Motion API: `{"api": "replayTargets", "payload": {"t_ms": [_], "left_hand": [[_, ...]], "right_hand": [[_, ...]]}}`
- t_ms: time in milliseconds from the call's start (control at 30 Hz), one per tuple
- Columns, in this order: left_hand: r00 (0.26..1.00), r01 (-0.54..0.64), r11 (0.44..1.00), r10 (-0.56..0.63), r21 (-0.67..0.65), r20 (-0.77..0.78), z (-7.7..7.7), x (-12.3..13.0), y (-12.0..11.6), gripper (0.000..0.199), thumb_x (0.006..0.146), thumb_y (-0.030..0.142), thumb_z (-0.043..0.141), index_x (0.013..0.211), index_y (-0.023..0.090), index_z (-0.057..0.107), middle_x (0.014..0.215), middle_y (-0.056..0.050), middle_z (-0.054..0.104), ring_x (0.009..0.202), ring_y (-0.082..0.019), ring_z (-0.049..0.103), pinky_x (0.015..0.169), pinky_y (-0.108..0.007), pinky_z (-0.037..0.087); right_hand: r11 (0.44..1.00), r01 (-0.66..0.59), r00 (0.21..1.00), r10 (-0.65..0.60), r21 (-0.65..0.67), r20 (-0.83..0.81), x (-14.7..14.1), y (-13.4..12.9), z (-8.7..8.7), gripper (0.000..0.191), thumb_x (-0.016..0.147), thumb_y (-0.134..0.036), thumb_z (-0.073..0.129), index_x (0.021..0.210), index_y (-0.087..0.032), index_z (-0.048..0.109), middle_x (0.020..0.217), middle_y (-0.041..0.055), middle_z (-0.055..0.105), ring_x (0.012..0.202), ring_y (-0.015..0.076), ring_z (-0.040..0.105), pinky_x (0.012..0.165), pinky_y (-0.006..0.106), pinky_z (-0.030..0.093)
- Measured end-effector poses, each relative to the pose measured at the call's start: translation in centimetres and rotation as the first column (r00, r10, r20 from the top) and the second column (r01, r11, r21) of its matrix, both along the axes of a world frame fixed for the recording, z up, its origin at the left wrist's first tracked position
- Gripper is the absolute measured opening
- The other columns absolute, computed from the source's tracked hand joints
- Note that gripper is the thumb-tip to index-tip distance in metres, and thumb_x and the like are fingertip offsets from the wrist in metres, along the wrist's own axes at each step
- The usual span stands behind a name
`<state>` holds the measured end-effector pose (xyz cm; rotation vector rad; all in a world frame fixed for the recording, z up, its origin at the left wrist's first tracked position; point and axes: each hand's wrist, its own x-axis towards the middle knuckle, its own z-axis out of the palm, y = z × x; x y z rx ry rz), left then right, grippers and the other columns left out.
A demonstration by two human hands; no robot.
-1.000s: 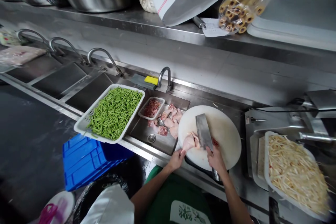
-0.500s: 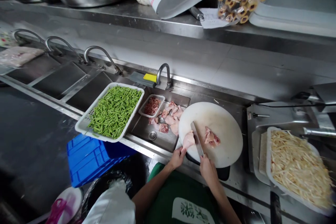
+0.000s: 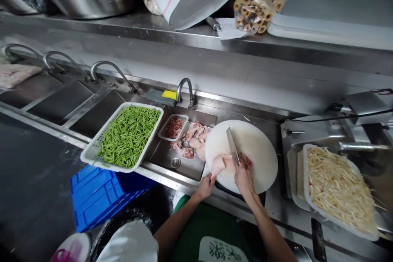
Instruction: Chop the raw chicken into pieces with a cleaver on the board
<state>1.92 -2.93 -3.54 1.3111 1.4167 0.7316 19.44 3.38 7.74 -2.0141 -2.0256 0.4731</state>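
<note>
On the round white cutting board (image 3: 260, 159) lies a piece of raw chicken (image 3: 218, 164), pale and skin-on, at the left side. My left hand (image 3: 206, 187) pinches its near end at the board's edge. My right hand (image 3: 244, 179) is closed round the handle of a cleaver (image 3: 232, 145), its blade slanting up and left beside the chicken. Behind that hand, a reddish cut piece of chicken (image 3: 247, 159) is partly hidden. More raw chicken pieces (image 3: 196, 142) lie in the sink (image 3: 193, 168) left of the board.
A small white basket of chopped meat (image 3: 174, 127) sits in the sink. Beyond it stands a white basket of cut green beans (image 3: 129, 137). At the right is a tray of bean sprouts (image 3: 337, 188). A faucet (image 3: 186, 86) rises behind the sink; a shelf (image 3: 184, 37) crosses above.
The cleaver and my right hand have moved right across the board, with the hand now in front of the cut piece. My left hand still holds the chicken. The view has shifted slightly.
</note>
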Motion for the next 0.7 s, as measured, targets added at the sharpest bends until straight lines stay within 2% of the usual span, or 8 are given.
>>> {"api": "replayTargets", "payload": {"t_ms": [100,233,300,367,433,500,567,700], "left_hand": [[0.999,-0.015,1.000,0.015,0.000,-0.031,-0.3,0.1,-0.1,0.061,0.095,0.068,0.031,0.089,0.015,0.061,0.070,-0.002,0.057,0.068,-0.016,0.049,0.069,-0.029,0.041],[0.999,-0.005,1.000,0.005,0.006,-0.050,-0.6,0.1,-0.1,0.060,0.097,0.064,0.029,0.092,0.014,0.063,0.075,-0.005,0.062,0.069,-0.017,0.054,0.069,-0.030,0.044],[0.999,-0.001,1.000,0.001,0.009,-0.054,-0.4,0.1,-0.1,0.059,0.098,0.062,0.030,0.093,0.014,0.063,0.077,-0.007,0.064,0.070,-0.018,0.055,0.069,-0.030,0.045],[0.998,-0.003,1.000,0.004,0.009,-0.069,0.0,0.1,-0.1,0.058,0.098,0.061,0.030,0.093,0.014,0.064,0.077,-0.008,0.064,0.071,-0.019,0.056,0.069,-0.031,0.044],[0.997,-0.004,1.000,0.004,0.002,-0.083,0.3,0.0,-0.1,0.058,0.098,0.061,0.030,0.093,0.014,0.064,0.076,-0.008,0.063,0.072,-0.020,0.056,0.069,-0.032,0.044],[0.997,0.002,1.000,-0.002,-0.001,-0.076,0.6,-0.1,-0.1,0.058,0.098,0.061,0.030,0.093,0.014,0.064,0.076,-0.008,0.063,0.072,-0.020,0.056,0.070,-0.032,0.044],[0.998,0.004,1.000,-0.005,-0.012,-0.064,0.6,-0.2,-0.1,0.059,0.098,0.062,0.030,0.093,0.014,0.064,0.077,-0.008,0.063,0.071,-0.020,0.056,0.070,-0.032,0.044],[0.998,0.020,1.000,-0.021,-0.023,-0.057,0.4,-0.2,-0.1,0.060,0.098,0.062,0.029,0.093,0.014,0.065,0.077,-0.008,0.064,0.072,-0.020,0.056,0.070,-0.032,0.045]], "right_hand": [[1.000,-0.012,1.000,0.012,-0.007,-0.019,-1.8,-2.5,0.4,0.048,0.101,-0.022,0.034,0.145,-0.008,0.045,0.129,0.0223,0.064,0.107,0.0257,0.068,0.086,0.033,0.054],[0.984,-0.009,0.998,0.019,-0.180,0.057,-4.2,-3.4,0.6,0.043,0.101,-0.023,0.032,0.128,-0.001,0.058,0.094,0.0220,0.073,0.085,0.0281,0.072,0.077,0.036,0.054],[0.995,-0.048,0.998,0.051,-0.087,0.034,-4.0,-3.0,1.5,0.042,0.100,-0.023,0.032,0.125,-0.002,0.059,0.098,0.0226,0.072,0.092,0.0283,0.071,0.080,0.036,0.054],[0.991,-0.081,0.997,0.082,0.109,-0.006,-3.1,-2.6,3.2,0.041,0.101,-0.026,0.033,0.126,-0.004,0.058,0.111,0.0238,0.070,0.104,0.0285,0.068,0.085,0.036,0.053],[0.970,-0.014,1.000,0.019,0.241,-0.018,-2.4,-2.4,4.7,0.044,0.102,-0.034,0.033,0.125,-0.005,0.057,0.110,0.0246,0.069,0.101,0.0301,0.068,0.081,0.037,0.053],[0.957,0.092,0.996,-0.093,0.274,-0.010,-2.4,-2.5,5.1,0.047,0.102,-0.041,0.034,0.120,-0.004,0.058,0.100,0.0238,0.070,0.088,0.0302,0.070,0.072,0.036,0.052],[0.976,0.109,0.993,-0.116,0.188,0.030,-3.5,-2.7,3.8,0.043,0.102,-0.038,0.036,0.111,-0.005,0.062,0.088,0.0220,0.071,0.079,0.0289,0.070,0.068,0.034,0.051],[0.987,-0.004,0.989,0.028,-0.162,0.144,-5.9,-3.0,-1.0,0.030,0.101,-0.020,0.037,0.100,-0.007,0.065,0.079,0.0192,0.072,0.075,0.0261,0.071,0.067,0.031,0.050]]}}
